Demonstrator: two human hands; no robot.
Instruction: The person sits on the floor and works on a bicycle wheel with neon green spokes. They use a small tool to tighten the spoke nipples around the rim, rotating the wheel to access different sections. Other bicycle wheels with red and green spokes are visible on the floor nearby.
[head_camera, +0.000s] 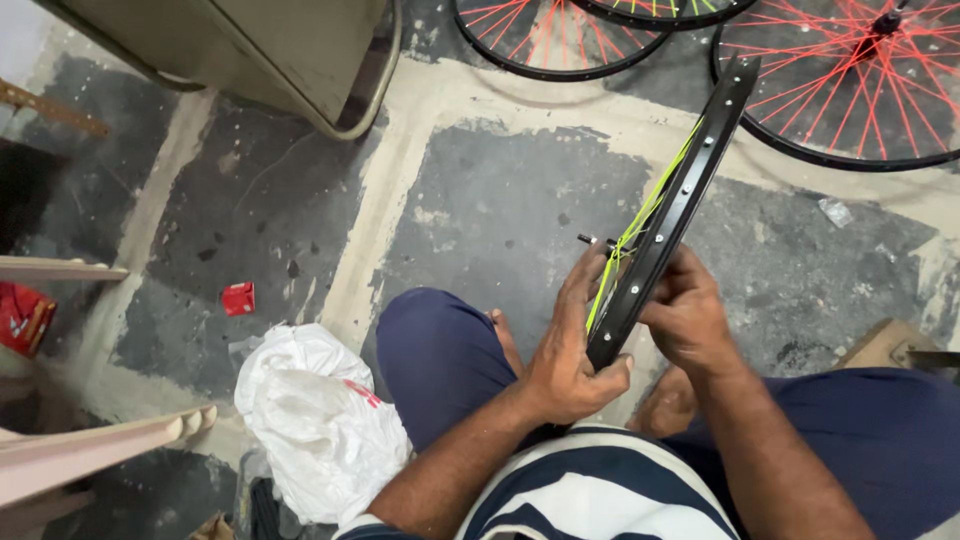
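Rim (690, 170): black, edge-on, yellow-green spokes (640, 225).
Left hand (570, 350): clasped rim's lower end.
Right hand (688, 318): gripped rim's other side.
Floor: white bag (315, 420); red-spoked wheels (850, 80).

small red packet (238, 298) on floor, red package (22, 317) far left

You have one black rim with yellow-green spokes (672, 215) in hand; three red-spoked wheels (850, 90) lie beyond; one white plastic bag (320, 420); one small red packet (238, 298).
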